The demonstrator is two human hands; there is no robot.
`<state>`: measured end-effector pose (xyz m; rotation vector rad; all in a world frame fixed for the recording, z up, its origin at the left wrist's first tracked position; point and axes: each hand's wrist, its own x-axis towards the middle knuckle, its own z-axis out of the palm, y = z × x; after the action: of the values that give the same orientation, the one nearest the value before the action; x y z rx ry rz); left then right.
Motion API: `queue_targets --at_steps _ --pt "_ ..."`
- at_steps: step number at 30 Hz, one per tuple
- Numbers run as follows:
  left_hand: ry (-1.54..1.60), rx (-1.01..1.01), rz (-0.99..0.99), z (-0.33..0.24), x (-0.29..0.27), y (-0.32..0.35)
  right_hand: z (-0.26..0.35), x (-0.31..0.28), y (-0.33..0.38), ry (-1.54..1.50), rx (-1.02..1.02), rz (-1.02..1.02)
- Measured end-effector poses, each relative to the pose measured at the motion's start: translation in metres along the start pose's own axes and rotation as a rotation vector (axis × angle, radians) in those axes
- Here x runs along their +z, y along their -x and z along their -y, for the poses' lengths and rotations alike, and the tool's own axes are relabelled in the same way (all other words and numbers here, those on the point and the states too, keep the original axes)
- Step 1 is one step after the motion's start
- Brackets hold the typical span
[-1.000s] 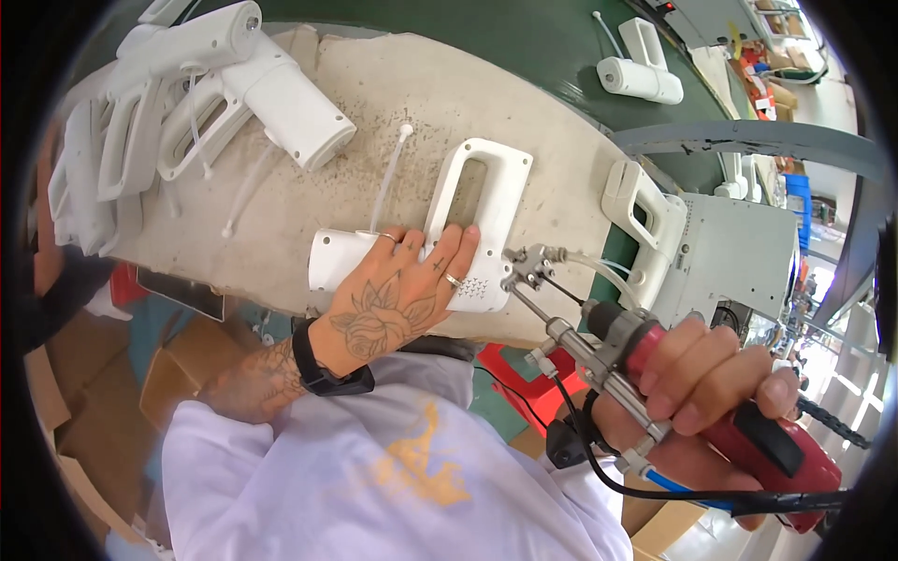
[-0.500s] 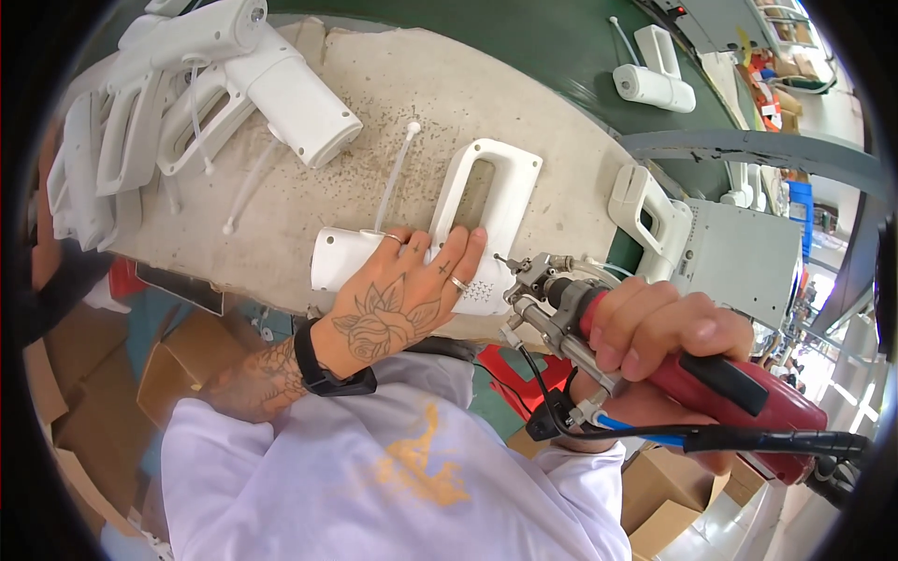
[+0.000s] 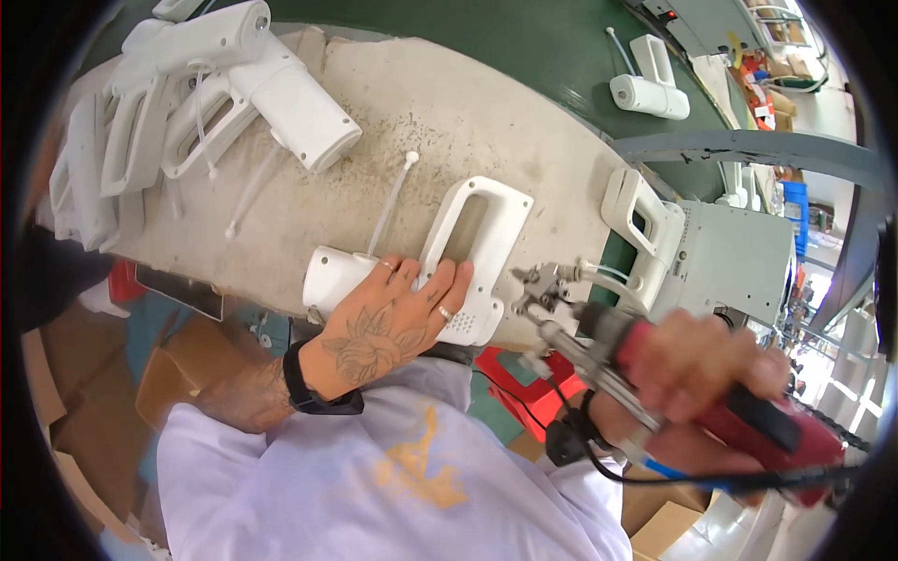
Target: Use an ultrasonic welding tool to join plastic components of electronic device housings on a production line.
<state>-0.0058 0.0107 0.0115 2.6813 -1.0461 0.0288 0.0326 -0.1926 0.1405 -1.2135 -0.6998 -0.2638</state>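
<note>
Your left hand is clasping a white housing on speckled worktop, right hand gripping red tool, cartons below.

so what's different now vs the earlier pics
The white device under the left hand has slid toward the person, the hand moving with it. Since half a second ago, the right hand has drawn the red power tool back, rightward and toward the person. Nothing was newly grasped or released. The piled white devices stayed put.
</note>
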Motion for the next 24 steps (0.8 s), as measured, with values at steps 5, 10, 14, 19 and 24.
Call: queue_targets --at_steps 5,10,14,19,24 --pt "0.021 0.020 0.022 -0.005 -0.003 0.016 0.010 -0.008 -0.013 0.103 -0.040 0.014" --pt "0.033 0.020 0.036 -0.003 -0.001 0.018 -0.012 -0.024 -0.017 0.065 -0.082 0.071" --pt "0.034 0.034 0.039 -0.002 0.000 0.019 -0.020 -0.025 -0.014 0.036 -0.043 0.056" --pt "0.022 0.055 0.026 0.000 0.000 0.019 -0.031 -0.020 -0.013 0.036 -0.031 -0.048" --pt "0.028 0.057 0.029 0.000 0.001 0.016 -0.046 -0.025 -0.012 0.083 0.011 -0.029"
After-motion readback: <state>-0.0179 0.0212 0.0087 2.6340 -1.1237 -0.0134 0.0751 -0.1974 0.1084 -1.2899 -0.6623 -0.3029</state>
